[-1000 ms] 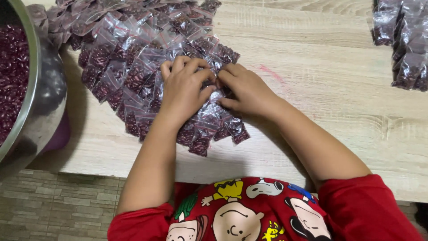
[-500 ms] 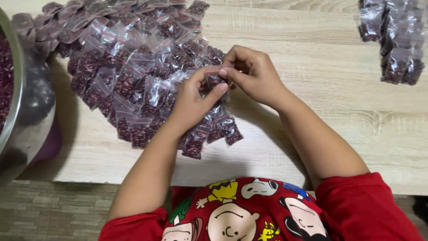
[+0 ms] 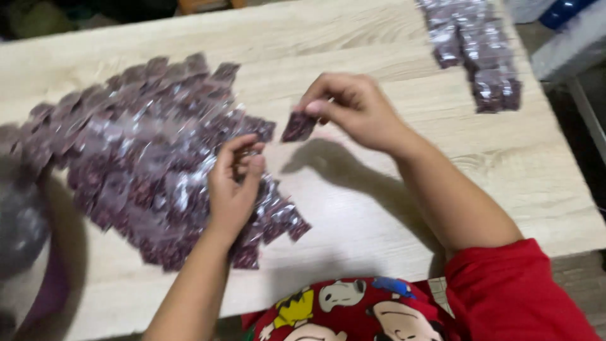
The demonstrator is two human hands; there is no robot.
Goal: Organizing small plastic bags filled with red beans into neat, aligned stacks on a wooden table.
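Views: one only, the head camera; no second view shares the scene.
Position: worn on the person's head, above the near edge of the counter.
Direction: steeply down and forward, across the wooden top toward its far edge at the top of the frame.
Tilt: the frame is slightly rotated, so the counter's edges run at a slant.
Nearness: close; the forearms fill the middle, and the person's own red printed shirt shows at the bottom edge.
Coverage: most of the counter top, from its left part to its right end, with a strip of floor beyond it.
Sharpness: blurred at the left side.
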